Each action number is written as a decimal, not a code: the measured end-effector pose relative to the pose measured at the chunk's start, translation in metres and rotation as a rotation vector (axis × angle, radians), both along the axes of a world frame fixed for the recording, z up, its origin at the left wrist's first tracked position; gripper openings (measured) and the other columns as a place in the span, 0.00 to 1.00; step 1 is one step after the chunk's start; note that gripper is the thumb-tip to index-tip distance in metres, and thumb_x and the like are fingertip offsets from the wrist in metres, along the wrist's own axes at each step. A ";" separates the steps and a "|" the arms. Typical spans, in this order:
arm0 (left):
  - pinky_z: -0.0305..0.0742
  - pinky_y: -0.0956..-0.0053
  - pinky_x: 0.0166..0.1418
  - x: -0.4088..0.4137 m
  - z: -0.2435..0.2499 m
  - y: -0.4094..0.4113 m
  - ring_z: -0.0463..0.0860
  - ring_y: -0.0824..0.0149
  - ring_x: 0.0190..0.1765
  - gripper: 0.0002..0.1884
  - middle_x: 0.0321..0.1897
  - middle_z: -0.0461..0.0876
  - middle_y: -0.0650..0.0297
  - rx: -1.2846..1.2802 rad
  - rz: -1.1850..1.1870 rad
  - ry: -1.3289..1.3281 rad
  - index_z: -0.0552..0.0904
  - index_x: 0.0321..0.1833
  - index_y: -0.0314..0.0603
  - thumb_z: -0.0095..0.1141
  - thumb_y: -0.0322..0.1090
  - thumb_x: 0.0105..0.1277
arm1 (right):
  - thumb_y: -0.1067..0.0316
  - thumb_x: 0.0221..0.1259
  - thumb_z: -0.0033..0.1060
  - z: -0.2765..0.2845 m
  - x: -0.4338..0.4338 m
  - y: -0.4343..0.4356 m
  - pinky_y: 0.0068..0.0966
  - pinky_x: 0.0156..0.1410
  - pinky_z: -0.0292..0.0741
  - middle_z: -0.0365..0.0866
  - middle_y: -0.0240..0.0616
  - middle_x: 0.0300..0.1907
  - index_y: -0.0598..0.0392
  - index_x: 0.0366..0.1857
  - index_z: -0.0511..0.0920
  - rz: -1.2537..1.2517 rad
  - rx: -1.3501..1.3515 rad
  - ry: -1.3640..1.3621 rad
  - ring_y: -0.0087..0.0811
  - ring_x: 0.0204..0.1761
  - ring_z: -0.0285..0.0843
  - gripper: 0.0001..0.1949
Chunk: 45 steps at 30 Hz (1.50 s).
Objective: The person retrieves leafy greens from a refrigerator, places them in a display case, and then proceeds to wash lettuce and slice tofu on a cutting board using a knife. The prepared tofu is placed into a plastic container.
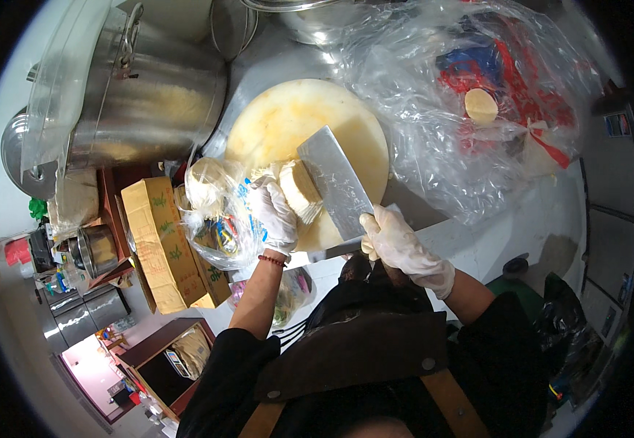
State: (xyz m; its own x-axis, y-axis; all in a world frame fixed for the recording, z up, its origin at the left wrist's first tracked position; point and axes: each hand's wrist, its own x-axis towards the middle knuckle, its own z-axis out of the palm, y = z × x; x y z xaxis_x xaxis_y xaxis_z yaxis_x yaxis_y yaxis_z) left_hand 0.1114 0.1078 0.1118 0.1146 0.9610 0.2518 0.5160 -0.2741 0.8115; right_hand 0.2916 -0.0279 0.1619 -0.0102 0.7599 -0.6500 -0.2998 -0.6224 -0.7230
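Note:
A round, pale cutting board [295,107] with yellowish stains lies before me. Near its lower left edge is a thick stack of thin, pale sheets of food [299,191]. My left hand [274,214], in a thin white glove, is curled against the left side of that stack and steadies it. My right hand [399,241], gloved too, grips the handle end of a broad cleaver [336,183]. The blade lies just right of the stack, its flat face turned up to view. Pale strips [265,171] show past my left fingers, partly hidden by them.
Left of the board sits a clear plastic bag [207,186] holding pale food. Beyond it stand a cardboard box [166,246] and a large stainless steel stockpot [152,109]. Crumpled clear plastic [404,131] reaches the board's right side; a pale round disc [481,105] lies on it.

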 end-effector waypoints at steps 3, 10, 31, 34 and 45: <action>0.66 0.72 0.53 -0.004 -0.001 -0.001 0.71 0.67 0.44 0.13 0.40 0.74 0.59 -0.069 -0.071 -0.001 0.75 0.44 0.33 0.41 0.38 0.74 | 0.65 0.70 0.40 -0.007 -0.005 0.000 0.21 0.20 0.64 0.64 0.29 0.18 0.61 0.41 0.69 -0.008 -0.017 -0.036 0.20 0.16 0.62 0.10; 0.65 0.70 0.55 -0.001 0.006 0.001 0.72 0.62 0.44 0.13 0.39 0.74 0.56 0.068 -0.100 0.175 0.75 0.44 0.32 0.40 0.35 0.73 | 0.61 0.69 0.42 -0.004 -0.025 0.053 0.28 0.22 0.72 0.72 0.38 0.18 0.62 0.35 0.69 0.100 0.016 -0.274 0.28 0.16 0.71 0.13; 0.49 0.54 0.70 0.027 0.041 0.000 0.58 0.45 0.69 0.22 0.65 0.65 0.47 0.227 -0.174 0.534 0.72 0.65 0.56 0.42 0.40 0.67 | 0.59 0.65 0.47 0.043 0.099 -0.024 0.42 0.25 0.70 0.76 0.46 0.17 0.55 0.31 0.74 0.601 0.570 -1.358 0.48 0.21 0.76 0.11; 0.46 0.59 0.73 0.025 0.025 0.008 0.53 0.43 0.71 0.22 0.68 0.61 0.46 0.121 -0.244 0.387 0.72 0.65 0.55 0.42 0.37 0.68 | 0.61 0.66 0.44 0.050 0.110 -0.007 0.40 0.26 0.73 0.77 0.45 0.19 0.55 0.32 0.75 0.773 0.614 -1.442 0.47 0.23 0.79 0.11; 0.49 0.66 0.73 0.037 -0.003 0.013 0.56 0.45 0.70 0.20 0.65 0.65 0.44 -0.021 -0.247 -0.220 0.77 0.60 0.48 0.43 0.33 0.66 | 0.58 0.71 0.28 0.059 0.098 0.037 0.44 0.53 0.72 0.80 0.57 0.40 0.62 0.42 0.78 0.922 0.224 -1.155 0.54 0.44 0.78 0.22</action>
